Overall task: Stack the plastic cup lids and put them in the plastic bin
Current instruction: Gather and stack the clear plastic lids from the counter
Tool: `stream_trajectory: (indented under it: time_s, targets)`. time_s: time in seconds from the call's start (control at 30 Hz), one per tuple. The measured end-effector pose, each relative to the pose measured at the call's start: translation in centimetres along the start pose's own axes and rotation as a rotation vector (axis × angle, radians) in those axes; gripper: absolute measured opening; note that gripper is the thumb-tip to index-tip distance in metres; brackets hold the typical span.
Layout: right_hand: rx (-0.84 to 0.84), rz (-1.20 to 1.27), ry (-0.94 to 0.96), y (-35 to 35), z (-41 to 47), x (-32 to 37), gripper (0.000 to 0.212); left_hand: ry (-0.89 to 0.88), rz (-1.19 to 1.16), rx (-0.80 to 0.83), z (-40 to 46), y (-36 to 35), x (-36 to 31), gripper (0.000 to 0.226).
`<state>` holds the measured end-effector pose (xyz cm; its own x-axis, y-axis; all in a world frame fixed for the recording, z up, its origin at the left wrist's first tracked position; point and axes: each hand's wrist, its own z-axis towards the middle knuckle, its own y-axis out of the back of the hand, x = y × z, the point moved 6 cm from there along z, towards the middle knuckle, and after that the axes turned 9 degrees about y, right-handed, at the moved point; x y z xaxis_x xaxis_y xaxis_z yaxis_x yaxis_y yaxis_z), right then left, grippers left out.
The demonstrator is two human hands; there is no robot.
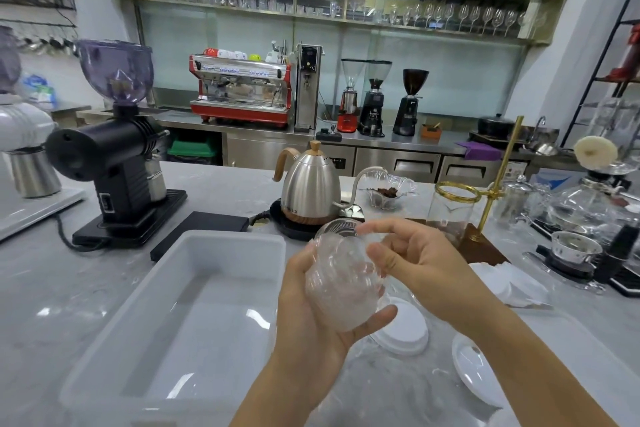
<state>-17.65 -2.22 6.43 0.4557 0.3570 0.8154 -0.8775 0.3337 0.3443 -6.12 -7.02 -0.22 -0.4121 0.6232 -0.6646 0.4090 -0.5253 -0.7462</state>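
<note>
A stack of clear domed plastic cup lids point(341, 282) is held above the counter between both hands. My left hand point(311, 319) cups it from below and the left, thumb under the stack. My right hand point(412, 260) presses on its upper right side with the fingertips. The white plastic bin point(221, 246) stands to the left of the hands and holds nothing. Two white flat lids point(408, 333) point(474, 371) lie on the counter under and right of my hands, with clear lids around them that are hard to make out.
A steel gooseneck kettle point(310, 184) on its base stands just behind the hands. A black grinder point(114, 163) sits behind the bin at the left. A glass jar on a brass stand point(453, 208), glass brewers and paper filters point(505, 281) crowd the right side.
</note>
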Motion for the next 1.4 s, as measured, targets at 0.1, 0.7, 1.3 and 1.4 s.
stream_trajectory:
  time_s: [0.1, 0.7, 1.3, 1.4]
  targets:
    - [0.023, -0.073, -0.027, 0.0, -0.1, -0.4, 0.024, 0.029, -0.048, 0.008, -0.1, -0.1, 0.2, 0.063]
    - [-0.148, -0.294, 0.003, 3.4, 0.2, 0.6, 0.023, -0.026, 0.111, 0.009, -0.2, -0.6, -0.3, 0.046]
    - [0.255, -0.762, -0.489, 11.7, -2.8, -13.8, 0.072, 0.021, 0.17, -0.027, 0.2, 0.1, 0.7, 0.04]
    - [0.324, -0.803, -0.573, 11.1, -3.3, -15.2, 0.086, 0.023, 0.177, -0.021, 0.2, 0.1, 0.7, 0.039]
